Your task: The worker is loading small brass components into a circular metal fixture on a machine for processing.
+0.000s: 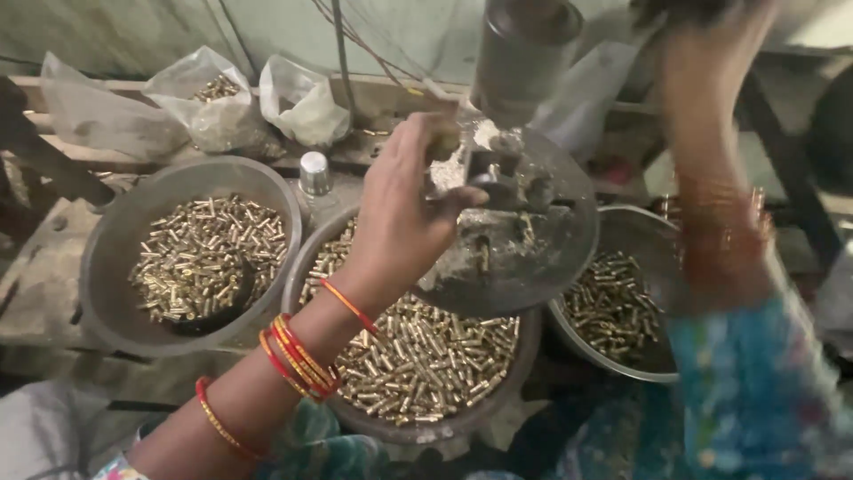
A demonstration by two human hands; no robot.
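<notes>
My left hand (404,209) reaches over the middle bowl to the round metal plate (533,258) of a small press, with its fingertips pinched near a small brass piece (444,142) at the tool under the ram (520,58). My right arm (711,178) is raised and blurred; its hand (702,18) is at the top edge, seemingly on a dark handle. The middle bowl (418,431) below my left wrist holds many small brass pieces.
A grey bowl (111,267) of brass pieces sits at the left and a steel bowl (622,364) with fewer at the right. Plastic bags (222,116) and a small capped bottle (315,178) stand on the wooden bench behind.
</notes>
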